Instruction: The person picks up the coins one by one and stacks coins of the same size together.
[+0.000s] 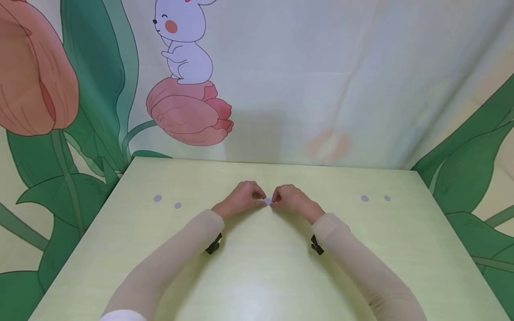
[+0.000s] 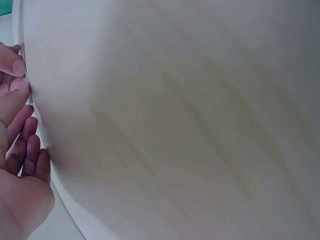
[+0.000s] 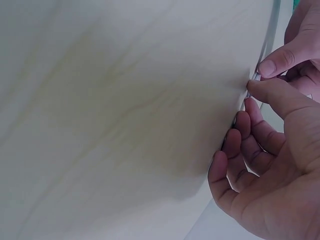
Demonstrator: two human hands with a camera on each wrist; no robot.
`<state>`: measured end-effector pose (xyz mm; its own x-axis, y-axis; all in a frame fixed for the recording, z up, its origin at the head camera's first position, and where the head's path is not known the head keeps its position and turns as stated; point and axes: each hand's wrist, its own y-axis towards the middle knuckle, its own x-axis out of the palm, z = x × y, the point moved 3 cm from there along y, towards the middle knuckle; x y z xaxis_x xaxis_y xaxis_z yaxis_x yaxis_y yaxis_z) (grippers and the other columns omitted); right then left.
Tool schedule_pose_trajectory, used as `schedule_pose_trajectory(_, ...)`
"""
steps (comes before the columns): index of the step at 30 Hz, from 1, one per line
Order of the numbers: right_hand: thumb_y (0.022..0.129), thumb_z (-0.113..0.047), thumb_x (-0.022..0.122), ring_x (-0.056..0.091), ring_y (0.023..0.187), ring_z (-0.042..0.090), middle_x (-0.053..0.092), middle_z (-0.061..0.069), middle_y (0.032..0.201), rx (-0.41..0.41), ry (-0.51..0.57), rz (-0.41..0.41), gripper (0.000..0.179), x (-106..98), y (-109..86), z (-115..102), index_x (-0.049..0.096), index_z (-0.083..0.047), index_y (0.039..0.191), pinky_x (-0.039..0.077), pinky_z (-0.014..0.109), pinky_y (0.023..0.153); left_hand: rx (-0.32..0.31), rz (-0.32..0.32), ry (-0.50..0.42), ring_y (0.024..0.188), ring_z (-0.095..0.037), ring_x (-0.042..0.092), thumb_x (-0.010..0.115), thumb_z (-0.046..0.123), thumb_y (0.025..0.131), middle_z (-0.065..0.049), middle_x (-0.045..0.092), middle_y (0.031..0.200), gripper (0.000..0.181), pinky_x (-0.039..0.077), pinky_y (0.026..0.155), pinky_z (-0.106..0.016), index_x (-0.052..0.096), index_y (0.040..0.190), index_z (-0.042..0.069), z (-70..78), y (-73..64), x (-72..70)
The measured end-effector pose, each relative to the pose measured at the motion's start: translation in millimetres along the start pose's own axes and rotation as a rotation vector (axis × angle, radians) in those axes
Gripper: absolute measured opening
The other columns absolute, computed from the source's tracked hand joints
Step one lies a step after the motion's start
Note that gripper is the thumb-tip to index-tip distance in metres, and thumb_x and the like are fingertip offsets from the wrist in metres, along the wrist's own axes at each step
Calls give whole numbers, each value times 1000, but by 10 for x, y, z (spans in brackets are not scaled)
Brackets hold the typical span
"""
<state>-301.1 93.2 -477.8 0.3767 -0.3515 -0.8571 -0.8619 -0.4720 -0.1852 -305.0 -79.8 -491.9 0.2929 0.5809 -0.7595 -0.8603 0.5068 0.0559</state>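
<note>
At the far middle of the table, a small pale lilac disc sits between my two hands. My left hand pinches its left side with thumb and forefinger, while my right hand pinches its right side. Fingers cover the disc's edges. In the left wrist view, the other fingers of the left hand are bent beside the tabletop. The right wrist view has the right hand with its thumb and fingertips close to the left thumb; only a thin edge of the disc shows there.
Two similar discs, a larger one and a smaller one, lie on the pale yellow table at left. Two more, a disc and a smaller disc, lie at right. A printed curtain hangs behind the table's far edge.
</note>
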Motion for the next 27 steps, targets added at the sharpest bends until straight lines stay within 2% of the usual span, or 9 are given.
schedule_pose_trajectory(12, 93, -18, 73, 58, 81, 15, 71, 1, 93, 37, -9, 15, 10, 26, 0, -1, 74, -8, 96, 51, 31, 78, 18, 14, -9, 94, -20, 66, 82, 14, 86, -5, 73, 96, 16, 51, 89, -34, 80, 98, 4, 2, -2, 13)
schedule_pose_trajectory(18, 93, -17, 73, 60, 82, 16, 71, 1, 93, 36, -5, 21, 10, -8, -12, -19, 74, -7, 96, 52, 32, 80, 54, 8, 15, 93, -20, 66, 82, 15, 87, -5, 73, 96, 15, 51, 89, -35, 80, 97, 4, 14, 23, 17)
schedule_pose_trajectory(23, 93, -18, 72, 58, 79, 14, 70, 0, 90, 27, 6, 8, 10, -11, -27, -29, 74, -8, 94, 51, 30, 76, 59, -7, 17, 92, -19, 65, 82, 14, 87, -4, 72, 94, 15, 51, 89, -36, 80, 98, 4, 2, 20, 13)
schedule_pose_trajectory(27, 94, -18, 72, 58, 80, 14, 71, 0, 90, 34, 9, 6, 10, 1, -23, -46, 75, -8, 94, 51, 31, 78, 74, -20, 19, 92, -18, 66, 81, 13, 88, -5, 72, 96, 15, 51, 89, -35, 80, 100, 3, -11, 18, 11)
